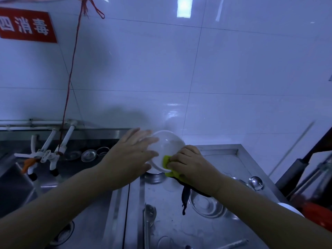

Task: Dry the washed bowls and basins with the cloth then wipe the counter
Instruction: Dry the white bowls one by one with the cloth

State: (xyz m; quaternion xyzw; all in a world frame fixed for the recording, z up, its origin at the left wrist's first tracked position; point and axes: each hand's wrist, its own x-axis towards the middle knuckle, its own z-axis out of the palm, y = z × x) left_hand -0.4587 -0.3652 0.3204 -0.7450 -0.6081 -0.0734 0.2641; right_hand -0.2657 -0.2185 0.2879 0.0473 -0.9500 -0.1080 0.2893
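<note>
Steel counter [221, 155]: metal basin [206, 203], ladle [256, 182] resting on it.

I see glossy white wall tiles [179, 69] (a lamp's glare high up) and a red sign [27, 26] far up-left of the hands.
</note>
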